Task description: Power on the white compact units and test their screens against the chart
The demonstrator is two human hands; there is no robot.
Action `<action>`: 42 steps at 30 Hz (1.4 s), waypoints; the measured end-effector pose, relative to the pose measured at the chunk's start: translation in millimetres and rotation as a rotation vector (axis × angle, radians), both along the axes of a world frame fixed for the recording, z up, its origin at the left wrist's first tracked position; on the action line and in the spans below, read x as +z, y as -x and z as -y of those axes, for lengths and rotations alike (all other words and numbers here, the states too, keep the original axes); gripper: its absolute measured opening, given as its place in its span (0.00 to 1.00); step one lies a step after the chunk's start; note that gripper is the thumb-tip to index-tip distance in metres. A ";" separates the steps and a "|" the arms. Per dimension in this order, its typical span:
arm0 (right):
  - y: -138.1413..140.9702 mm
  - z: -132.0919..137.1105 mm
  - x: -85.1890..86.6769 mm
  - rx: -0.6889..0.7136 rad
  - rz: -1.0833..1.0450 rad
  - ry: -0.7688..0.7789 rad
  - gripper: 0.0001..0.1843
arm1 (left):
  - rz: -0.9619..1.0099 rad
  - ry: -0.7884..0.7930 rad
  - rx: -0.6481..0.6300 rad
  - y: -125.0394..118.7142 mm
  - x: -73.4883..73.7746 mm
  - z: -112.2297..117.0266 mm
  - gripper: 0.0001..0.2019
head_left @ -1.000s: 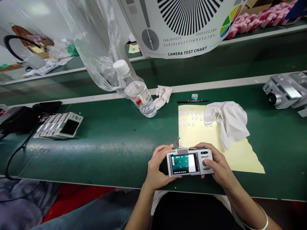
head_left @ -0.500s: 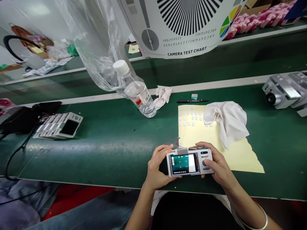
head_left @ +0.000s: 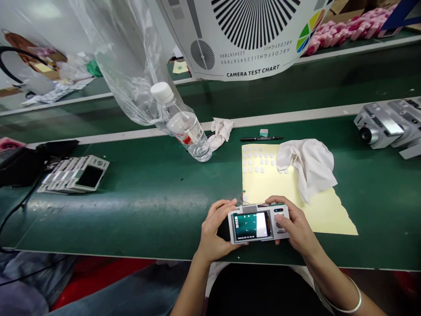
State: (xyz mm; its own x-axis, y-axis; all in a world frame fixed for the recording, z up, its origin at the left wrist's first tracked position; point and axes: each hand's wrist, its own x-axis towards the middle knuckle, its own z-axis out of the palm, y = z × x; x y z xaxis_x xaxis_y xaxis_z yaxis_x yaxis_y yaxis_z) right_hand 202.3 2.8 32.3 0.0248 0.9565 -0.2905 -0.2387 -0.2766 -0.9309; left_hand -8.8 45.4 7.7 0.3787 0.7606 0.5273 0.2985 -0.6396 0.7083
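Observation:
A silver digital camera point(head_left: 251, 226) with a lit screen is held above the near edge of the green bench, its back towards me. Thin wires and a bit of circuit board show along its top. My left hand point(head_left: 215, 230) grips its left end, fingers on top and thumb below. Around the right end wraps my right hand point(head_left: 296, 224), its thumb on the upper buttons beside the screen. Just beyond lies a yellow sheet point(head_left: 322, 215) bearing several small white stickers, with a crumpled white cloth point(head_left: 309, 162) over part of it.
A water bottle point(head_left: 189, 127) leans near a hanging plastic bag point(head_left: 131, 87). Behind the bench hangs a camera test chart point(head_left: 256, 52). A black pen point(head_left: 261, 138) lies past the sheet. More cameras stand at left point(head_left: 74, 173) and right point(head_left: 378, 125).
My right thumb has moved up from the lower buttons to the upper ones on the camera's back. My view has shifted slightly; both hands keep their hold.

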 end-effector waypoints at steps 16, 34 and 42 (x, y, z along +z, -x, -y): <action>-0.5 0.4 -1.3 0.006 0.031 -0.007 0.16 | 0.003 0.001 -0.010 0.1 -0.2 -0.3 0.35; -0.4 2.2 -2.6 0.010 -0.038 -0.026 0.18 | -0.001 0.039 -0.001 1.4 -1.0 0.2 0.35; -0.8 2.9 -3.0 0.015 -0.111 -0.027 0.20 | -0.025 0.080 0.010 2.3 -1.0 0.8 0.33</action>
